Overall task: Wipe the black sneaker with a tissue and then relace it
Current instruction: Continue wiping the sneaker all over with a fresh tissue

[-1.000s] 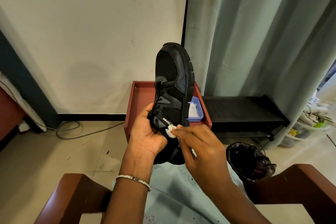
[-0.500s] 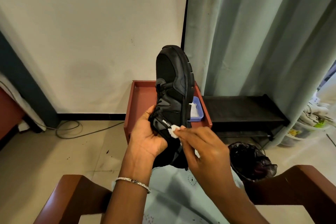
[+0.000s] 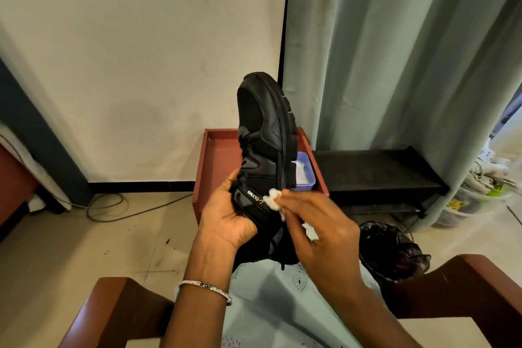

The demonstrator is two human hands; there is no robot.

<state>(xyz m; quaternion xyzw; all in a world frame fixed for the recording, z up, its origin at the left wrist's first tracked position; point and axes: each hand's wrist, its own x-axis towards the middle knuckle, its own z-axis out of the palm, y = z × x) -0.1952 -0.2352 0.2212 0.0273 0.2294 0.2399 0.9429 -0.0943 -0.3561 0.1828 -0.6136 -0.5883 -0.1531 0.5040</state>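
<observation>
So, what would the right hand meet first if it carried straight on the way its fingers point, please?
The black sneaker: the right hand presses its tissue against the shoe's side, beside the CLYMB lettering.

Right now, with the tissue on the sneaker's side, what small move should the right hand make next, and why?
Probably slide the tissue up the sneaker toward its toe. The right hand presses it by the CLYMB print; the left hand holds the sneaker toe-up, leaving the side above exposed.
</observation>
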